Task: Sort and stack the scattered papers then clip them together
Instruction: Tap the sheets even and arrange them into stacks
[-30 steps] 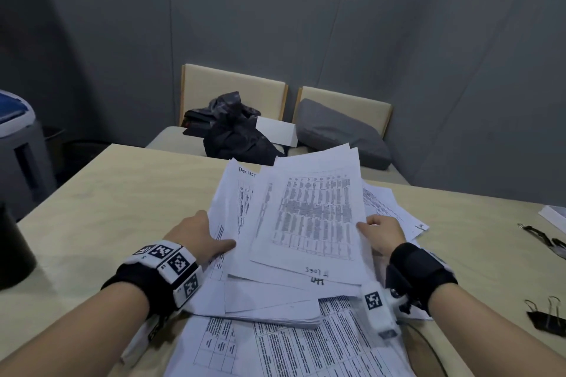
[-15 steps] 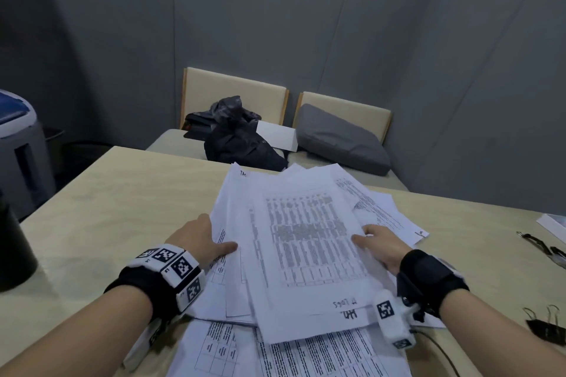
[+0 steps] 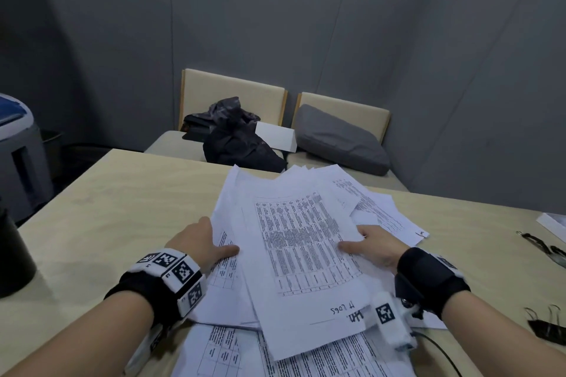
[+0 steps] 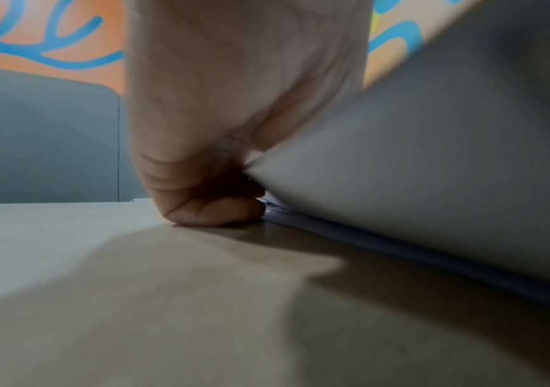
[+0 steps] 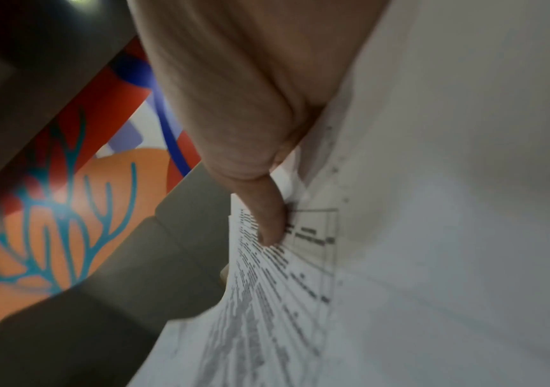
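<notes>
You are at a pale wooden bench (image 3: pixel 122 208) inside a grey padded booth. Nearest you, a few printed sheets (image 3: pixel 306 358) lie flat under your wrists, outside the bundle you have gathered. Above them the papers (image 3: pixel 294 242) sit fanned and skewed, corners pointing several ways. Your left hand (image 3: pixel 199 242) has its grip closed on the bundle's left edge, thumb on top and fingers curled beneath against the bench. Your right hand (image 3: pixel 376 248) pinches the right edge the same way, thumb over the printed table, fingers tucked under.

Likely trouble: if you raise the bundle now, loose sheets in the middle may slide out, since you hold only the two sides. The near sheets could be left behind. Uneven edges would give a clip little to bite on.

Farther right, the binder clips (image 3: pixel 548 327) rest near the bench edge, well apart from the papers. Beyond the bench, a dark jacket (image 3: pixel 239 138) and a grey cushion (image 3: pixel 340 141) lie on the seat.
</notes>
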Available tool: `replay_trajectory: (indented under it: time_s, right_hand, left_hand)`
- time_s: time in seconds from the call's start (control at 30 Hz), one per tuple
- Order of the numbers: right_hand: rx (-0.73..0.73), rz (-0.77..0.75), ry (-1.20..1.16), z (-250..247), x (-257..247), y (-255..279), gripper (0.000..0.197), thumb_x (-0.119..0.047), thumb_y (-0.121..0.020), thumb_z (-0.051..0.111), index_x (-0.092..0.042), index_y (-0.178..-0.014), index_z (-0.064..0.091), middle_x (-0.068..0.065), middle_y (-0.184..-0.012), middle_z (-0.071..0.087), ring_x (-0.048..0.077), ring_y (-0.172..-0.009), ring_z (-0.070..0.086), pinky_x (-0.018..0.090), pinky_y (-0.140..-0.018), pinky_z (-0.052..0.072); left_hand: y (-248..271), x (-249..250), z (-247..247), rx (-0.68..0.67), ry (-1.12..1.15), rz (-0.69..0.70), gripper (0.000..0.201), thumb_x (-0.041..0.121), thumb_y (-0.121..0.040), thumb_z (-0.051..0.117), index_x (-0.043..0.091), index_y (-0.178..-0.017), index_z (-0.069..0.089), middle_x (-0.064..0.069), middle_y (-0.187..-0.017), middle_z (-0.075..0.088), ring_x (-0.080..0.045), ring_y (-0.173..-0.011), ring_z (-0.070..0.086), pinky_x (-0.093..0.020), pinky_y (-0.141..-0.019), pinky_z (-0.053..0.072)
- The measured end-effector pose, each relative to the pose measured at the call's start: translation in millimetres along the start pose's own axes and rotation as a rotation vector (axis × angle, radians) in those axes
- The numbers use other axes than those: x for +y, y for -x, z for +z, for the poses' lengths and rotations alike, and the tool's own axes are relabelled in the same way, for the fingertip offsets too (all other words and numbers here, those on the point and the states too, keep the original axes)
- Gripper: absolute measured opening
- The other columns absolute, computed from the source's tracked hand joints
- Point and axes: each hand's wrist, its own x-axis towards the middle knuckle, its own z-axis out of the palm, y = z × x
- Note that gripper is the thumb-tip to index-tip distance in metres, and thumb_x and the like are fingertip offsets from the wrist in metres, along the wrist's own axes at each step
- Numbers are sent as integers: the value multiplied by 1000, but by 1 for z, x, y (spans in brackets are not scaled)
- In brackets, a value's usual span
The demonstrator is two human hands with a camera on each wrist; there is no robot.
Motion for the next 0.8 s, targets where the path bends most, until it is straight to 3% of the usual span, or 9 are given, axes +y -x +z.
replay_trajectory:
  time_s: [0.07, 0.13, 0.27, 0.37, 0.43, 0.53, 0.67, 0.73, 0.8]
  right_hand:
    - [17, -15, -83, -9, 0, 6, 15, -20, -90, 67, -15, -103, 67, -5, -105, 73, 11, -91, 68, 19, -79, 52]
    - [32, 8, -236, -19, 0, 11, 10, -9, -93, 61, -11, -103, 63, -5, -100, 72, 11, -87, 67, 17, -75, 54]
    - [124, 103, -469, -40, 22, -4, 29, -5, -91, 61, 0, -120, 61, 18, -113, 71, 35, -105, 67, 51, -101, 47]
    - [154, 221, -609, -41, 32, -19, 24, -8, -94, 58, 1, -116, 61, 22, -112, 70, 39, -103, 67, 51, -87, 55]
    - [167, 290, -622, -34, 50, -44, 33, -13, -90, 63, 2, -119, 61, 20, -115, 69, 39, -103, 68, 53, -88, 54]
    - [150, 317, -638, -13, 73, -85, 55, -18, -68, 81, 6, -115, 63, 19, -110, 69, 35, -95, 67, 67, -90, 47]
    - [225, 305, -621, 24, 6, -62, 20, 3, -74, 74, 7, -91, 64, 20, -87, 69, 33, -75, 67, 49, -70, 59]
    - [235, 311, -635, 34, -6, -65, 41, 1, -60, 80, 11, -97, 65, 25, -94, 71, 38, -83, 71, 60, -76, 56]
    - [330, 254, -615, 36, -9, -73, 46, 0, -58, 82, 13, -99, 65, 24, -100, 71, 35, -88, 70, 54, -84, 55]
  left_hand:
    - [0, 0, 0, -4, 16, 3, 58, 61, -77, 63, 14, -102, 39, 0, -91, 52, -21, -83, 53, -28, -59, 39]
    - [1, -1, 1, -5, 36, 5, 60, 60, -77, 64, 12, -105, 42, -2, -95, 54, -22, -84, 55, -30, -63, 42]
    - [0, -2, 1, 5, 35, 7, 64, 61, -75, 64, 12, -110, 44, -2, -97, 56, -21, -86, 57, -30, -63, 42]
    - [1, -2, 1, 0, 45, 1, 64, 61, -75, 65, 12, -110, 44, -1, -97, 56, -21, -86, 57, -31, -65, 43]
    - [2, -1, 1, 0, 46, -3, 63, 61, -75, 65, 12, -109, 44, -3, -101, 59, -22, -88, 58, -31, -66, 45]
    - [3, -2, 1, -17, 47, 1, 63, 62, -75, 64, 13, -108, 44, -2, -101, 60, -21, -89, 60, -31, -67, 47]
    - [5, -1, 2, 1, 66, 34, 67, 69, -73, 58, 19, -116, 46, 1, -111, 62, -21, -97, 60, -31, -74, 47]
    - [11, 4, -4, 35, 71, 58, 64, 69, -82, 46, 21, -125, 43, 2, -105, 60, -21, -92, 58, -30, -71, 42]
    - [17, 9, -8, 50, 88, 40, 63, 69, -88, 26, 19, -123, 45, 4, -88, 55, -21, -82, 55, -30, -69, 41]
